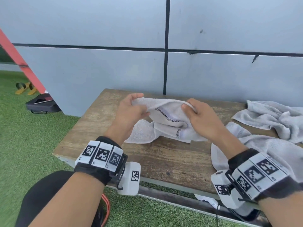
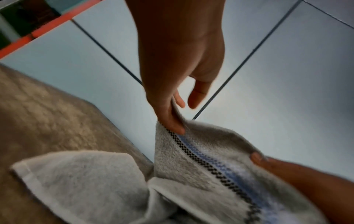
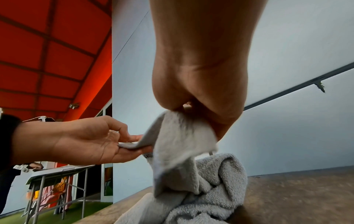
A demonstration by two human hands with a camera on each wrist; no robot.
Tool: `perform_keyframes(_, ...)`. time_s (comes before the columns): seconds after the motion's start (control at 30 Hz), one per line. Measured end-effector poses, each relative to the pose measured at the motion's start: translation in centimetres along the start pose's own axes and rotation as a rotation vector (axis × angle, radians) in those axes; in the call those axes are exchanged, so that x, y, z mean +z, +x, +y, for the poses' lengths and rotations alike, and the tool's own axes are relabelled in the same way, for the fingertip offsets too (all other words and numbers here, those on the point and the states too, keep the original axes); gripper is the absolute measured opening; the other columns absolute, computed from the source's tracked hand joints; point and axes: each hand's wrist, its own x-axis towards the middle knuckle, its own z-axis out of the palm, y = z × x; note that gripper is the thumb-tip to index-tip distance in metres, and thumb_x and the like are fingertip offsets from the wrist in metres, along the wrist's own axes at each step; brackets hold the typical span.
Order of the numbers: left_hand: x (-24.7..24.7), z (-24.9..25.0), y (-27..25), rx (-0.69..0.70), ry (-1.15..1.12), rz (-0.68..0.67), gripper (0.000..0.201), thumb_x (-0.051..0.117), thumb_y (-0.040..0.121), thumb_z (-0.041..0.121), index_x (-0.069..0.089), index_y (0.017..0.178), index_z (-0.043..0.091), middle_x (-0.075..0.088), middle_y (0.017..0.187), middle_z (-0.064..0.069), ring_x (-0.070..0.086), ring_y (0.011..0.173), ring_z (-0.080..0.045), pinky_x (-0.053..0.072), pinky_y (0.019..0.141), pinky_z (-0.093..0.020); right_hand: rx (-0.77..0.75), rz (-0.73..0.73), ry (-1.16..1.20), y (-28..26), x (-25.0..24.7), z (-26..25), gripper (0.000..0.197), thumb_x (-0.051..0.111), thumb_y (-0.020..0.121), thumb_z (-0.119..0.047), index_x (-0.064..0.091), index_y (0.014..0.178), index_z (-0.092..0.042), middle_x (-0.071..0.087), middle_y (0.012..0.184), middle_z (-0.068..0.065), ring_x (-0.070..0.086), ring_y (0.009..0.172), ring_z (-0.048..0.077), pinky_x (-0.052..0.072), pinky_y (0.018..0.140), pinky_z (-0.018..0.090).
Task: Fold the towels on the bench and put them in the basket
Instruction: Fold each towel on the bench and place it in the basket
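A white towel with a dark checked stripe and a pale blue band is partly lifted off the wooden bench; its lower part lies crumpled on the boards. My left hand pinches the towel's upper edge on the left. My right hand grips the same edge on the right. In the left wrist view the thumb of my left hand presses the towel beside the stripe. In the right wrist view my right hand bunches the towel in its fingers. No basket shows.
Two more grey towels lie crumpled at the bench's right: one by the wall, one under my right wrist. A grey panel wall backs the bench. On the grass at left sit a black bag and sandals.
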Motion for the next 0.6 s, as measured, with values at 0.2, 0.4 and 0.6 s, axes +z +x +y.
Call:
perform_keyframes(0.2,0.5,-1.7,0.2,0.202,0.676,-0.035,0.036,0.061,0.088,-0.006,0.054,0.111,0.021,0.056,0.095,-0.003,0.047,0.050,-0.012,0.034,0.036,-0.016,0.038,-0.015,-0.087,0.2,-0.2,0.8,0.032,0.051,0.101,-0.039,0.054,0.077,-0.019,0.054,0.066,-0.003,0.047,0.059,0.013,0.032,0.055,0.029)
perform_keyframes(0.4,-0.5,-1.2,1.1,0.296,0.591,0.201,0.018,0.067,0.094,0.034,0.063,0.077,0.030,0.061,0.089,0.006,0.057,0.073,-0.009,0.042,0.061,-0.010,0.113,-0.172,-0.153,-0.1,-0.6,1.3,0.017,0.064,0.095,-0.033,0.059,0.087,-0.019,0.060,0.073,-0.005,0.054,0.063,0.012,0.035,0.055,0.027)
perform_keyframes(0.6,-1.8,-1.0,1.9,0.339,0.484,0.333,0.022,0.068,0.094,0.028,0.062,0.072,0.028,0.062,0.074,0.012,0.057,0.070,-0.010,0.044,0.066,-0.020,0.200,-0.284,-0.306,-0.2,-1.2,2.6,0.042,0.069,0.091,-0.029,0.043,0.060,-0.017,0.046,0.058,-0.001,0.044,0.052,0.015,0.031,0.052,0.028)
